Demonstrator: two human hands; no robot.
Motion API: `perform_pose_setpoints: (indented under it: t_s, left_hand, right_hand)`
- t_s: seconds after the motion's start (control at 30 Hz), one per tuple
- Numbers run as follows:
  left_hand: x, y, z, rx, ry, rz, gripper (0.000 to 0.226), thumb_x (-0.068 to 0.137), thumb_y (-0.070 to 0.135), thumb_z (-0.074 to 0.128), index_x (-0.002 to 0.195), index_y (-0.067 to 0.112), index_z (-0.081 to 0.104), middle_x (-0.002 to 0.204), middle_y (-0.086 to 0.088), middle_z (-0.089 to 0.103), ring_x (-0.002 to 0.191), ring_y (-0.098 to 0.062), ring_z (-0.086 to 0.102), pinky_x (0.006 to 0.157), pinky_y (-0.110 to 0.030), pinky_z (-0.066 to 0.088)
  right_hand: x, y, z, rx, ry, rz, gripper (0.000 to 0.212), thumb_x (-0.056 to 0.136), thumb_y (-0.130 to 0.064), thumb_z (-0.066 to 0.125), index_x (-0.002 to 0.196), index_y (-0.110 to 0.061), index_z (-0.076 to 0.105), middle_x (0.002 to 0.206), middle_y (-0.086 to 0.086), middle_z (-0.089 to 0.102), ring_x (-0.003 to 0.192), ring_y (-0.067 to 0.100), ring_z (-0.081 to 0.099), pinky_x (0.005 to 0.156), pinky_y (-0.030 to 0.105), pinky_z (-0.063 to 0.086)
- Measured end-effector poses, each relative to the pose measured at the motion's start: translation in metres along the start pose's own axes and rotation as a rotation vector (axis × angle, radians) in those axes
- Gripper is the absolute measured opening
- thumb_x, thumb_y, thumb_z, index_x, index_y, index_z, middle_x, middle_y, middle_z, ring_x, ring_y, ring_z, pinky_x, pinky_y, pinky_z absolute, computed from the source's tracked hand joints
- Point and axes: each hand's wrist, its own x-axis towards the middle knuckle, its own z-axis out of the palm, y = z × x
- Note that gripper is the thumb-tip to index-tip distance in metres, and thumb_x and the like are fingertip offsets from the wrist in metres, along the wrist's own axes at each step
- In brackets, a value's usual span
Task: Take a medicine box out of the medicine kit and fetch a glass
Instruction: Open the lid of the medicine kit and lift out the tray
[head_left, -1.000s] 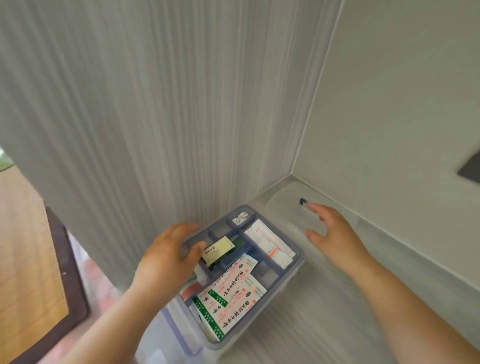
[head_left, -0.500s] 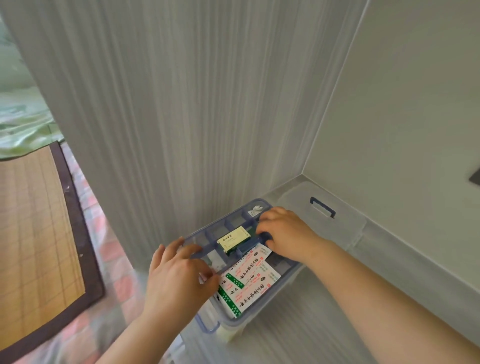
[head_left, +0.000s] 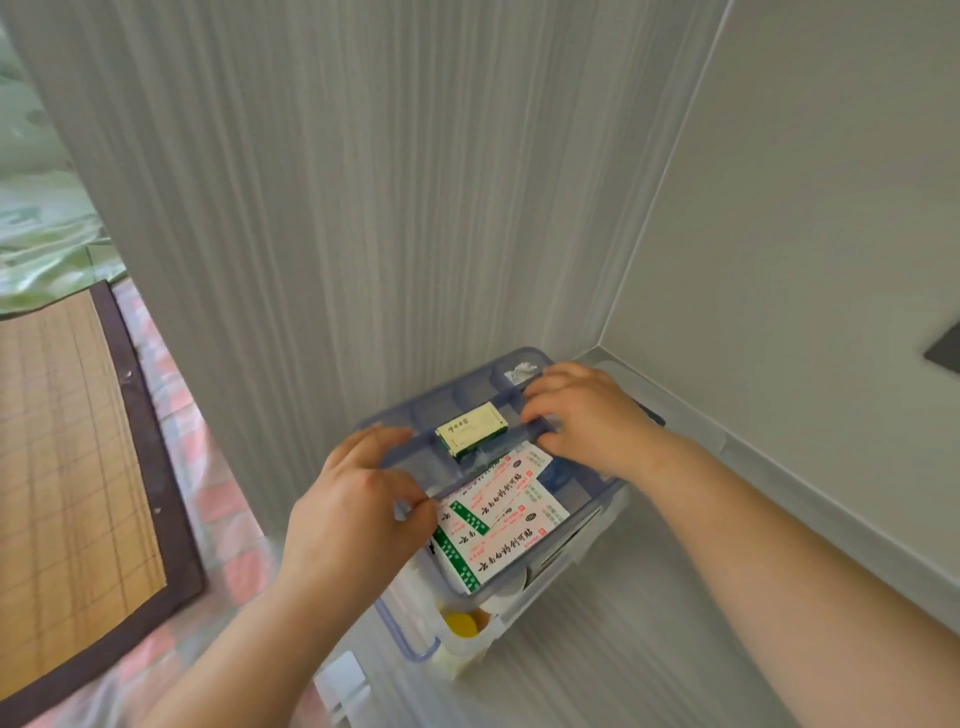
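Observation:
The medicine kit (head_left: 415, 631), a clear box with blue trim, stands on a grey shelf in a corner. Its blue compartment tray (head_left: 587, 506) is held a little above the box and tilted. My left hand (head_left: 358, 499) grips the tray's left rim. My right hand (head_left: 587, 415) curls over the tray's middle bar at the far side. A small cream and green medicine box (head_left: 471, 430) lies in a rear compartment. Two white boxes (head_left: 498, 519) with green and red print fill the front one. A yellow cap (head_left: 462, 623) shows in the box below.
The kit's clear lid (head_left: 685, 410) lies behind my right hand against the corner walls. The striped grey panel (head_left: 363, 234) stands right behind the kit. To the left, lower down, a woven mat (head_left: 67, 441) with a dark border lies on pink checked fabric.
My right hand left the lid and came onto the tray. Both hands now hold the tray, and it has risen off the box, uncovering the yellow cap.

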Motion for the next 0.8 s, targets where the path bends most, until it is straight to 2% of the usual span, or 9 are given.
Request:
perform_pose_setpoints:
  t_s: [0.1,0.17,0.23,0.33,0.37,0.43,0.5,0.67,0.8]
  left_hand:
    - [0.007,0.008,-0.007,-0.046,0.025,0.096,0.009,0.078,0.026,0.068,0.082,0.021,0.074,0.139,0.005,0.046,0.132,-0.016,0.032,0.094,-0.033,0.042]
    - [0.008,0.013,-0.006,-0.122,0.068,0.161,0.023,0.076,0.024,0.069,0.098,0.019,0.070,0.139,0.002,0.044,0.131,-0.019,0.034,0.100,-0.039,0.037]
    - [0.006,0.020,-0.003,-0.228,0.145,0.191,0.048,0.076,0.033,0.068,0.119,0.015,0.056,0.136,0.006,0.036,0.125,-0.015,0.034,0.099,-0.041,0.035]
    - [-0.002,0.031,0.008,-0.289,0.217,0.237,0.061,0.076,0.049,0.051,0.124,0.010,0.049,0.127,0.006,0.036,0.119,-0.014,0.038,0.094,-0.038,0.031]
    - [-0.006,0.035,0.015,-0.287,0.184,0.258,0.059,0.075,0.047,0.048,0.122,0.011,0.052,0.125,0.008,0.038,0.119,-0.013,0.041,0.093,-0.036,0.031]
    - [-0.011,0.043,0.033,-0.267,0.044,0.276,0.048,0.079,0.040,0.058,0.121,0.016,0.054,0.125,0.011,0.044,0.121,-0.016,0.045,0.095,-0.032,0.031]
    - [-0.015,0.050,0.052,-0.225,-0.093,0.286,0.049,0.081,0.035,0.063,0.125,0.021,0.049,0.135,0.008,0.046,0.127,-0.017,0.041,0.100,-0.027,0.028]
    - [-0.017,0.059,0.089,-0.013,-0.312,0.342,0.053,0.088,0.040,0.048,0.136,0.026,0.031,0.148,0.007,0.030,0.134,-0.008,0.027,0.109,-0.023,0.017]
    - [-0.016,0.059,0.102,0.030,-0.412,0.321,0.053,0.090,0.031,0.048,0.138,0.024,0.026,0.142,0.002,0.041,0.129,-0.013,0.036,0.105,-0.023,0.024]
  right_hand:
    - [-0.005,0.003,-0.017,0.001,0.067,0.049,0.028,0.078,-0.020,0.062,0.106,-0.021,0.065,0.124,-0.001,0.059,0.128,0.020,0.033,0.101,0.028,0.019]
    - [-0.014,0.007,-0.026,-0.013,0.115,0.116,0.028,0.078,-0.022,0.062,0.106,-0.023,0.065,0.124,0.001,0.059,0.130,0.019,0.031,0.098,0.025,0.015]
    - [-0.027,0.014,-0.033,-0.017,0.176,0.204,0.026,0.078,-0.024,0.062,0.104,-0.023,0.066,0.124,0.006,0.058,0.130,0.020,0.031,0.098,0.025,0.011]
    - [-0.051,0.029,-0.040,-0.057,0.215,0.379,0.025,0.078,-0.027,0.063,0.103,-0.025,0.066,0.120,0.008,0.061,0.128,0.020,0.033,0.104,0.030,0.005]
    - [-0.060,0.036,-0.042,-0.077,0.217,0.441,0.024,0.079,-0.028,0.062,0.102,-0.025,0.066,0.119,0.008,0.061,0.127,0.021,0.034,0.105,0.032,0.004]
    - [-0.080,0.049,-0.043,-0.114,0.200,0.558,0.023,0.079,-0.028,0.062,0.102,-0.025,0.066,0.117,0.009,0.062,0.126,0.023,0.034,0.108,0.036,0.006]
    - [-0.102,0.064,-0.038,-0.149,0.171,0.666,0.024,0.080,-0.028,0.060,0.103,-0.026,0.065,0.118,0.009,0.062,0.126,0.024,0.034,0.110,0.040,0.007]
    - [-0.162,0.094,-0.004,-0.178,0.036,0.908,0.025,0.084,-0.030,0.053,0.107,-0.029,0.063,0.121,0.008,0.059,0.124,0.027,0.035,0.111,0.043,0.014]
    - [-0.197,0.106,0.033,-0.144,-0.049,1.010,0.028,0.085,-0.031,0.049,0.111,-0.031,0.060,0.124,0.005,0.058,0.127,0.026,0.033,0.110,0.042,0.019]
